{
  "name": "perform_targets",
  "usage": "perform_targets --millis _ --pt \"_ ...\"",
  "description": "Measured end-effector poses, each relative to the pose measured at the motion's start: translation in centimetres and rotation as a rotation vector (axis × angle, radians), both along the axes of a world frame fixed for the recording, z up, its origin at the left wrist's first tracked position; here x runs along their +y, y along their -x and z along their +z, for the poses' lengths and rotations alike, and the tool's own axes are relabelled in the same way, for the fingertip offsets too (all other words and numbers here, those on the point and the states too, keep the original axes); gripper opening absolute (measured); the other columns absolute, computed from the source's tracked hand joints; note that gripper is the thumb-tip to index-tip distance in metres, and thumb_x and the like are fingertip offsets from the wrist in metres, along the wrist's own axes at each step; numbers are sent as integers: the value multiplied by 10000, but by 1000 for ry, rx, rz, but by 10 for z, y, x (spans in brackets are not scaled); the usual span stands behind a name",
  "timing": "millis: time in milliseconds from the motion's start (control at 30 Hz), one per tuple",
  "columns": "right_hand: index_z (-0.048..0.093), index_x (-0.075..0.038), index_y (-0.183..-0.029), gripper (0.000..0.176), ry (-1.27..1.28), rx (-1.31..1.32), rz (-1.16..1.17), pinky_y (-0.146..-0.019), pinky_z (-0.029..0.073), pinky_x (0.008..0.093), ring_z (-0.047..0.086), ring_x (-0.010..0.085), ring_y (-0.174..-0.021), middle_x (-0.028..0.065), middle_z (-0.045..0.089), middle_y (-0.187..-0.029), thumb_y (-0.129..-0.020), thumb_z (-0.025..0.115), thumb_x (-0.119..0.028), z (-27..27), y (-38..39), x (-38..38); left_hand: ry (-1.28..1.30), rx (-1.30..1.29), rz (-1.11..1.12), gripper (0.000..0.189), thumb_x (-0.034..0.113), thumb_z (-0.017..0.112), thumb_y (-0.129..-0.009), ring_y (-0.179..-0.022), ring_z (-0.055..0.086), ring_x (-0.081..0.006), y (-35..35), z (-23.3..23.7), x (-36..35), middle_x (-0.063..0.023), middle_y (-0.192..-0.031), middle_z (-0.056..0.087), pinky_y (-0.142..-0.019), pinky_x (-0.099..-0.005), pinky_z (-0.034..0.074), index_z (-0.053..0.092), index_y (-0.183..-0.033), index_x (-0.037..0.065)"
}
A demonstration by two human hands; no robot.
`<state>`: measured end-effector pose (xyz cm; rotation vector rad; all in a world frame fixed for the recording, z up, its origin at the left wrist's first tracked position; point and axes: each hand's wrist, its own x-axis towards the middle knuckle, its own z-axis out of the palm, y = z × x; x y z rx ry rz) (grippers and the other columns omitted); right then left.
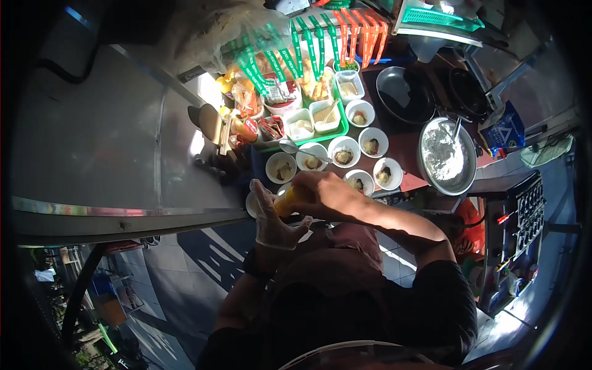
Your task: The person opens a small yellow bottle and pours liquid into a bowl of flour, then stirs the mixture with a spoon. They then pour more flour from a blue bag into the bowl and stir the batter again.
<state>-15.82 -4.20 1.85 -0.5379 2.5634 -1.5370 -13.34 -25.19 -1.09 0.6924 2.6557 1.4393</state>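
Figure: The left hand [271, 217], wearing a thin translucent glove, and the bare right hand [327, 194] are meeting together, both clasping a small yellow cylindrical object [288, 201], possibly a squeeze bottle, though glare is blurring it. The object is being held just over the near edge of the dark reddish surface [405, 145], beside a cluster of small round white bowls [343, 151] carrying dark filling. A green plastic tray [340, 127] of white rectangular tubs and a large round metal bowl [422, 161] of white powder are sitting farther back.
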Motion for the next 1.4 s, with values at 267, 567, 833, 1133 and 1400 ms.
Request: perform_targets --millis 267,567,833,1133,1400 --pt "482 19 -1217 433 -224 541 -300 -866 575 491 661 460 -1026 279 579 -1170 -827 670 18 -29 214 -62 92 181 172 1102 228 851 -783 -980 654 -276 -30 -11 -22 -186 -1154 626 -860 -409 548 159 -1597 -41" --pt "601 -35 -1215 425 -458 190 -104 -887 557 491 714 402 -986 244 729 -1017 -952 678 -360 -66 367 -133 66 -26 242 927 249 824 -822 -912 668 -249 -61 -17 -46 -148 -1033 670 -851 -392 554 323 -1558 -10" --pt "773 -6 -888 199 -636 408 93 -825 598 384 750 313 -921 189 754 -928 -760 823 -151 -101 388 -143 2 -4 225 892 258 834 -799 -787 662 -220 -65 -46 -54 -127 -923 681 -747 -337 555 389 -1514 -36" --pt "729 -46 -1036 335 -606 332 86 -872 576 441 730 346 -1011 186 742 -1044 -721 798 -138 -124 417 -156 -39 -12 235 899 265 851 -768 -748 638 -203 -63 -54 -56 -100 -892 673 -728 -337 541 419 -1510 -1" --pt "709 -100 -1055 327 -554 161 139 -910 559 438 699 343 -1099 152 732 -1095 -744 789 -161 -129 419 -161 7 -177 246 908 270 843 -784 -822 644 -227 -64 -41 -60 -96 -949 663 -801 -385 541 384 -1535 51"
